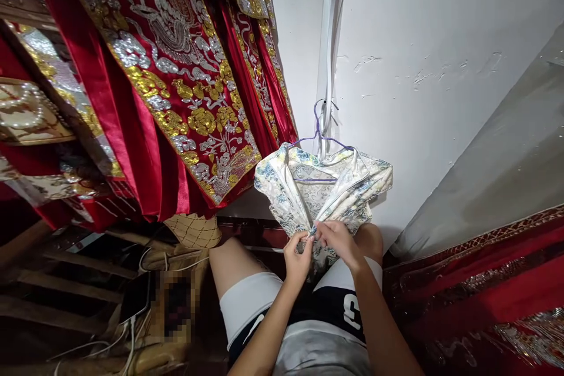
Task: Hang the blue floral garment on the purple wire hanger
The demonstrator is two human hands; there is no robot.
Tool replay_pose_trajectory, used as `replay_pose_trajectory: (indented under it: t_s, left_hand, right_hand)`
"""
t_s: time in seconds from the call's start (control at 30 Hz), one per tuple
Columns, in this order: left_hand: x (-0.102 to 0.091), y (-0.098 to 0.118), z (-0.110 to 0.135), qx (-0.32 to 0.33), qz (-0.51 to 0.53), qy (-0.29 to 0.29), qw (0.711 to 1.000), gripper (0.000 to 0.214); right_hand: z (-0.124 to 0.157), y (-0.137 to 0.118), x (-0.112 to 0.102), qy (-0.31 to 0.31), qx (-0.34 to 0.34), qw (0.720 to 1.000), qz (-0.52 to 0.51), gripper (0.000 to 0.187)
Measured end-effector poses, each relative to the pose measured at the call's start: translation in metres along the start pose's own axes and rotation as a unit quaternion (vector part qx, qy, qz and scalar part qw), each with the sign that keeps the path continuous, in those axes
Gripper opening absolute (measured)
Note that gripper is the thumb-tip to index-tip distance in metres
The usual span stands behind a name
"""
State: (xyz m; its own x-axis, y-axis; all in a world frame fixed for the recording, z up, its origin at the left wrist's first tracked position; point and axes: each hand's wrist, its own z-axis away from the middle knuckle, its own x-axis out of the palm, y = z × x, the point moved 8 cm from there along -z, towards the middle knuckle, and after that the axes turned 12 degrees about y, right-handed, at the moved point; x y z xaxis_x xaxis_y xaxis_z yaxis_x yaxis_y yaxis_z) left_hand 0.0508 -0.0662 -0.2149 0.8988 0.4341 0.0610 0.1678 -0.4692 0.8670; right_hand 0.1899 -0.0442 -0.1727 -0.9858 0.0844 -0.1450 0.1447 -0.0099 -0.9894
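Head view: a floral shirt (pixel 350 197) was hung on a purple hanger (pixel 317 128), which was hooked on a white strap (pixel 326 64) before the pale wall (pixel 423 17). Its lower part was held between the thighs (pixel 240 264) of the seated person. The front edges were brought together low on the shirt, where both hands were clamped on the cloth: the left hand (pixel 299 254) was pinched at the seam, and the right hand (pixel 335 239) was closed just beside it, nearly touching. What lay between the fingertips could not be made out. Far left, a red costume (pixel 189 85) was covered with gold and silver embroidery. Near left, a phone (pixel 136 298) was plugged into a white cable (pixel 131 338).
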Motion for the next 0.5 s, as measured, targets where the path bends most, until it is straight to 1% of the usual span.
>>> replay_pose_trajectory:
  t_s: [0.07,0.13,0.27,0.37,0.5]
  left_hand:
    - [0.000,0.004,0.003,-0.004,0.016,0.000,1.000,0.021]
    - [0.001,0.007,0.004,-0.007,0.026,-0.006,1.000,0.024]
    - [0.002,0.012,0.003,0.012,0.028,-0.006,1.000,0.025]
    - [0.003,0.013,0.002,0.032,0.027,-0.001,0.999,0.024]
    - [0.007,0.014,0.005,0.055,0.019,-0.013,0.998,0.024]
  right_hand:
    - [0.002,0.014,0.004,0.005,0.013,0.999,0.031,0.053]
    - [0.003,0.022,0.005,0.009,0.009,0.999,0.042,0.055]
    - [0.001,0.023,0.002,0.012,-0.036,0.998,0.056,0.054]
    - [0.000,0.027,0.001,-0.003,-0.035,0.999,0.032,0.049]
    - [0.002,0.031,0.000,-0.027,-0.024,0.999,-0.002,0.040]
